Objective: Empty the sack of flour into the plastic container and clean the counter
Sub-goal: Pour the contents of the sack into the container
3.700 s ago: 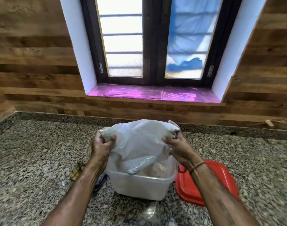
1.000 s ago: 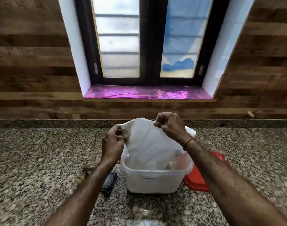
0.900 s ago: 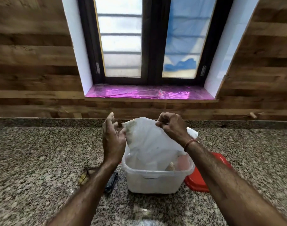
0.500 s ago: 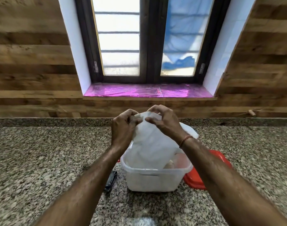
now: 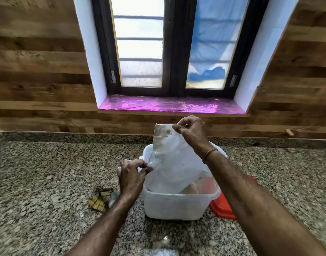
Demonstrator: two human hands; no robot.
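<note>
The right hand (image 5: 190,133) pinches the sack (image 5: 170,163) by its top corner, upside down over the container (image 5: 177,206); the left hand (image 5: 131,175) pinches its lower edge. Shaking it carelessly could scatter leftover flour onto the counter (image 5: 47,182).

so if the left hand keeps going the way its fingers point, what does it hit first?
The left hand points right and is already pinching the sack. Straight on it meets more sack, then probably the container's inside; depth is unclear.
</note>
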